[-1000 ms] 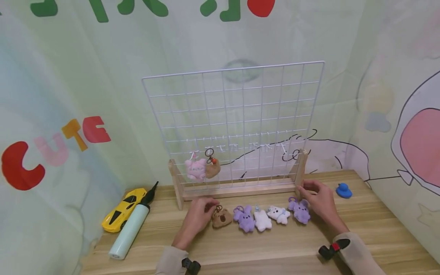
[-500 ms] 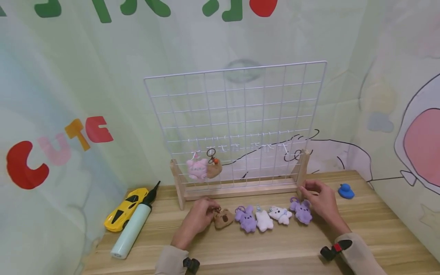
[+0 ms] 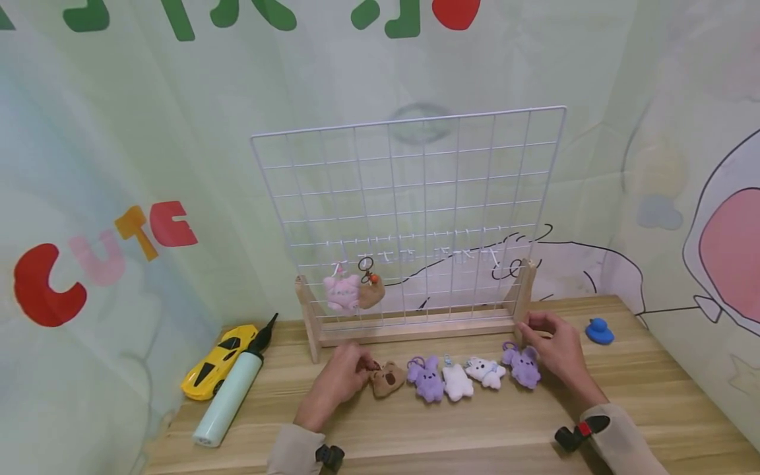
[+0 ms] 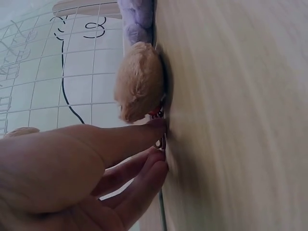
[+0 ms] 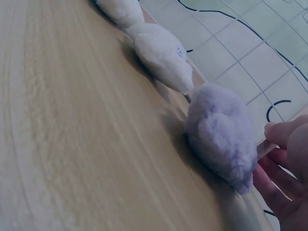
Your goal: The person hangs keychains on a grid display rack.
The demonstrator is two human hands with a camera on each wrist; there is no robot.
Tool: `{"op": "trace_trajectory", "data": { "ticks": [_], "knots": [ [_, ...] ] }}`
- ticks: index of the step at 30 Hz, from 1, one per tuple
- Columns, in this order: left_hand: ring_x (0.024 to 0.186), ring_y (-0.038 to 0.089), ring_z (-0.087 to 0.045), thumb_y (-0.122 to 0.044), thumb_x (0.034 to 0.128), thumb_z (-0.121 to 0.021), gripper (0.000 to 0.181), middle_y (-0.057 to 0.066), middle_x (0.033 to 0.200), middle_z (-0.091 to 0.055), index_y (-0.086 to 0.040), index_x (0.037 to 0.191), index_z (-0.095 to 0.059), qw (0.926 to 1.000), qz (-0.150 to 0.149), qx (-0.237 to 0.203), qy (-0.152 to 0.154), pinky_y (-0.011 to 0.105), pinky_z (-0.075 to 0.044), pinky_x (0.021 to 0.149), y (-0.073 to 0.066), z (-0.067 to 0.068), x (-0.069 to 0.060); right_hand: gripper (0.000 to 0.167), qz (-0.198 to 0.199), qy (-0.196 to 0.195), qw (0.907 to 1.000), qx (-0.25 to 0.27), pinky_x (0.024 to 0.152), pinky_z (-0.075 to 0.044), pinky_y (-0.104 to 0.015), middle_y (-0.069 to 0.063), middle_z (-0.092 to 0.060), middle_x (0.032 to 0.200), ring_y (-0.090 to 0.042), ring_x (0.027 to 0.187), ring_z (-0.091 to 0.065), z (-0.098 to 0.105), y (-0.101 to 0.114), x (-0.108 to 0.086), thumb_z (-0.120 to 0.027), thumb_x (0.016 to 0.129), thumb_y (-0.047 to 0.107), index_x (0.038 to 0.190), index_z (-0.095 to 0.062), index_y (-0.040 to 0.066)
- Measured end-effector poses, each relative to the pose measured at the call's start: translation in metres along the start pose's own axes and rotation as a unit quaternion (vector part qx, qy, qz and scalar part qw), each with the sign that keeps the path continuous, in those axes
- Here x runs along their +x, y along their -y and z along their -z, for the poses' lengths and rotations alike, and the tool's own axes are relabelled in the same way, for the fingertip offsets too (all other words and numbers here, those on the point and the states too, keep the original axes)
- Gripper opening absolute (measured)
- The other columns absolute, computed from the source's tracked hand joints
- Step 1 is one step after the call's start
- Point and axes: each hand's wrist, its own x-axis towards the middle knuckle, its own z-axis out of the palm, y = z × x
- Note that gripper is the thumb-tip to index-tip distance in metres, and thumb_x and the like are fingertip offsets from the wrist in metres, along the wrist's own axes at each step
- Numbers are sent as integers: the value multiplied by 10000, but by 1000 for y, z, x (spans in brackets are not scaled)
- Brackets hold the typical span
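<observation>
My left hand pinches the dark ring and clasp of a brown plush charm lying on the table. The left wrist view has the thumb and fingertips of that hand meeting at the clasp beside the brown plush. My right hand holds the right wooden foot of the wire rack between thumb and fingers. Just left of it lies a purple plush, large in the right wrist view near the hand. On the grid hang a pink plush and a brown one.
Between the hands lie another purple plush and two white ones. A yellow toy car and a pale green cylinder with a black nozzle are at the left. A blue toy sits far right.
My left fingers have closed in on the ring of the brown plush, and that plush has turned and shifted slightly. My right hand stays at the rack's foot.
</observation>
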Motion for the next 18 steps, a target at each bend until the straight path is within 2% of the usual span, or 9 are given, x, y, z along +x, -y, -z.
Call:
{"op": "trace_trajectory", "data": {
  "ticks": [2,3,5,8,9,10,15,18],
  "knots": [
    [730,111,-559,73,789,-787,202,22,833,-680,-102,884,-752,10000,-2,-21,18,270,-484,610,2,0,-1,390,17,7,10000,-4,977,-634,-489,-232,-752,1265,-396,1182,-723,0,0,0,-758,1039,312,1282,-685,17],
    [761,129,-585,74,790,-795,221,45,872,-688,-84,937,-750,10000,62,-32,66,287,-505,634,-2,2,-1,387,34,-4,10000,-3,978,-633,-491,-233,-752,1263,-397,1179,-725,0,0,0,-758,1039,308,1282,-685,15],
    [849,185,-634,80,800,-811,284,100,977,-702,-46,1046,-749,9990,373,-24,256,347,-570,727,-24,16,-1,386,67,-32,10000,-4,978,-632,-498,-233,-753,1258,-398,1173,-728,0,-1,1,-759,1038,305,1280,-683,14],
    [984,257,-663,77,848,-808,357,151,1113,-693,-15,1187,-743,9964,633,50,562,460,-600,869,-45,26,-2,374,119,-70,9999,-13,977,-629,-512,-233,-754,1251,-398,1164,-731,0,-2,1,-758,1040,289,1278,-680,12],
    [1014,288,-664,80,865,-802,341,161,1129,-687,-12,1189,-753,9944,799,44,696,498,-597,905,-54,31,-2,372,124,-77,9999,-13,977,-628,-517,-233,-754,1249,-400,1163,-732,0,-2,2,-758,1040,287,1277,-678,11],
    [1001,273,-651,76,878,-797,304,151,1117,-678,-20,1164,-762,9939,820,56,737,480,-594,904,-56,32,-2,374,127,-75,9999,-10,976,-630,-516,-234,-754,1248,-401,1163,-731,0,-2,1,-756,1042,291,1277,-678,11],
    [888,171,-544,88,880,-770,185,84,994,-632,-66,974,-731,9928,887,-49,806,325,-498,771,-55,32,-3,383,99,-33,9999,20,971,-636,-491,-236,-752,1251,-403,1169,-728,-1,-3,2,-754,1043,304,1274,-677,8],
    [884,168,-517,109,864,-738,201,74,947,-622,-79,919,-693,9912,989,-116,870,315,-465,771,-55,33,-3,388,65,-23,10000,29,977,-633,-483,-234,-752,1256,-398,1174,-726,-1,-3,2,-754,1042,308,1278,-677,9]
  ]
}}
